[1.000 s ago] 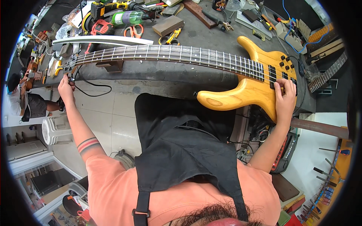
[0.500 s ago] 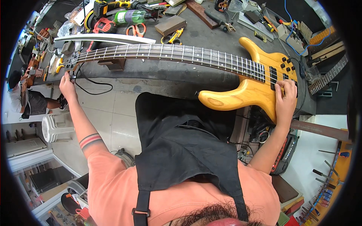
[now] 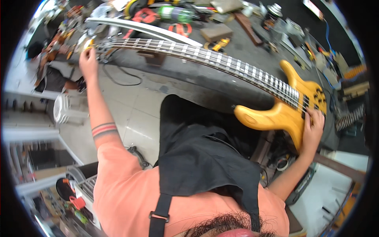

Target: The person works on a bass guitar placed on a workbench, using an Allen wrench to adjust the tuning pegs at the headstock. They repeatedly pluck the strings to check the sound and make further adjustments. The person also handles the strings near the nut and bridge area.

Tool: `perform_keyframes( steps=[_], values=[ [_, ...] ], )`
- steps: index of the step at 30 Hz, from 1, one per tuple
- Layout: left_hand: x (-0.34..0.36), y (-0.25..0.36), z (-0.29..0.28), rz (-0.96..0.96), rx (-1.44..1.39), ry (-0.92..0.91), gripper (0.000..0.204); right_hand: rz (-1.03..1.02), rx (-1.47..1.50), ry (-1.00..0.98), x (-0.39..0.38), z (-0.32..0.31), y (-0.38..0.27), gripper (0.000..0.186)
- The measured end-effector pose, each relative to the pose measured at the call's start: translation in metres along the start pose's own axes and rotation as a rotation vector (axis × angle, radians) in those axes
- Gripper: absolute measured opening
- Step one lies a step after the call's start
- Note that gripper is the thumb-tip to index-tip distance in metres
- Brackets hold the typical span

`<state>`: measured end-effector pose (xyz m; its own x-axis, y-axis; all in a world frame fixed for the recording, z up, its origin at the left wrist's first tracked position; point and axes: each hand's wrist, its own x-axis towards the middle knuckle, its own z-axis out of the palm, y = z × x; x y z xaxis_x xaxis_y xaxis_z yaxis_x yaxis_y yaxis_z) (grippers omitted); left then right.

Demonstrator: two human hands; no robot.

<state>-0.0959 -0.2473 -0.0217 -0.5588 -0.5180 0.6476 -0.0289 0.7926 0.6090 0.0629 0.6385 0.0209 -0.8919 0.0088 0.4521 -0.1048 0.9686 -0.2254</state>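
Observation:
A honey-coloured electric bass (image 3: 292, 120) lies face up along the bench's near edge, its body at the right. Its long fretted neck (image 3: 221, 61) runs left to the headstock (image 3: 104, 50). At the headstock's near side, my left hand (image 3: 89, 65) has its fingers pinched together, apparently on a tuning peg; blur hides the exact grip. Over the strings by the pickups rests my right hand (image 3: 314, 124), fingers loosely curved and apart, its wrist across the body's lower edge. A dark wooden block (image 3: 153, 59) sits beneath the neck near the headstock.
Behind the neck lie a white curved strip (image 3: 144, 27), a green bottle (image 3: 173, 14), orange scissors (image 3: 185, 30) and a wooden block (image 3: 215, 33). A black cable (image 3: 126, 82) hangs off the bench. Another fretted neck (image 3: 351, 117) is at the right. A person (image 3: 55, 81) sits far left.
The whole view has shifted and tilted, so the bass slopes down more to the right. Both hands stay at the same parts of the bass.

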Motion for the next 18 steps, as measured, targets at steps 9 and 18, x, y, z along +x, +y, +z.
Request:
perform_keyframes(
  steps=[9,18],
  values=[
    [0.103,0.063,0.025,-0.202,0.157,-1.086,0.026,0.033,0.015,-0.154,0.018,-0.008,0.008,0.022],
    [0.140,0.040,0.026,-0.374,0.355,-1.148,0.023,0.021,0.079,-0.129,0.020,-0.009,-0.011,0.034]
  ],
)
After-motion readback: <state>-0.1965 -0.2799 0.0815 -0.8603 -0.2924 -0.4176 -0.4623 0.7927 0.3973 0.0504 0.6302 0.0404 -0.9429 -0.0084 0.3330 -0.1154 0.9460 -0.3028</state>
